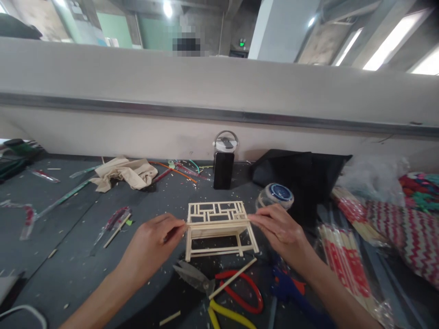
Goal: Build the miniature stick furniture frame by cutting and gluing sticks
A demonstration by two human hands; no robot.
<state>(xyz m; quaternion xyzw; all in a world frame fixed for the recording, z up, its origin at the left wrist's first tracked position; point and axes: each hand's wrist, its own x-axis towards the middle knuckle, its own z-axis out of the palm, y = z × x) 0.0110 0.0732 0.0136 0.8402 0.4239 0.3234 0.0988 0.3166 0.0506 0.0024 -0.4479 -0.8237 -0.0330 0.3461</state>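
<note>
My left hand (156,235) and right hand (283,228) pinch a thin stick (219,223). The wooden frame (216,251) runs long from left to right. My fingertips (181,223) hide the stick's ends.

The dark grey tabletop (82,246) is dimly lit; glare is thrown by the round white ceiling lamp (168,8) and long white strips (393,41) at upper right. The small pale wooden-stick frame (219,224) is rendered fairly clearly; edges are stretched and softened.

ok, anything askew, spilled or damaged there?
Mostly litter: pale wood scraps scattered across the dark grey tabletop, and a loose pale wooden stick lying across the red-and-yellow-handled metal cutters, as if dropped there. The small pale wooden frame between the left hand and right hand shows no obvious damage.
</note>
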